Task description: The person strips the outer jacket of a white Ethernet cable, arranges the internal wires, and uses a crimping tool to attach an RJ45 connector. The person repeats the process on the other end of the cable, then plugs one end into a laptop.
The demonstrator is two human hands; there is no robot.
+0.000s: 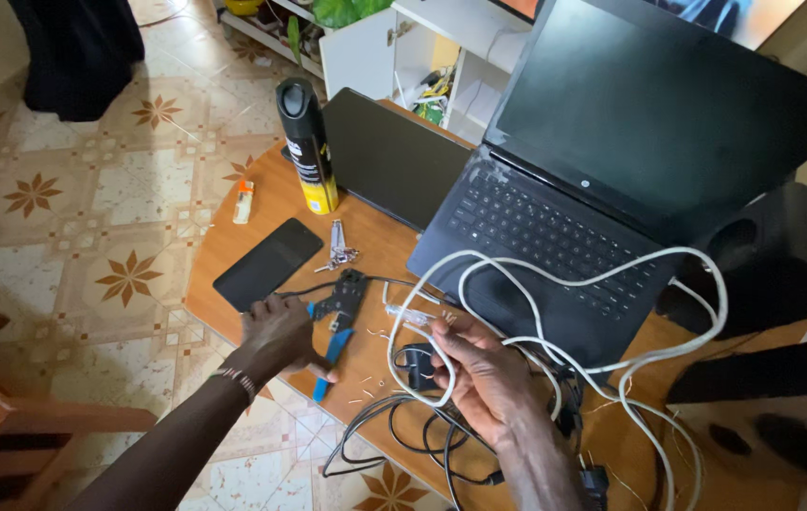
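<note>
While the right hand [487,374] pinches the clear plug end of the limp, light white network cable [612,284] above the wooden table [262,203], the left hand [276,331] rests closed on the stiff blue-handled crimping tool [335,326], best gripped by its handles.

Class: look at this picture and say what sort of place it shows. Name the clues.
Probably a room in a home, used as a makeshift repair desk: patterned floor tiles, a wooden table with an open laptop, and a white cupboard behind.

white cable [602,274], black laptop [612,170], blue-handled crimper [335,331]
</note>
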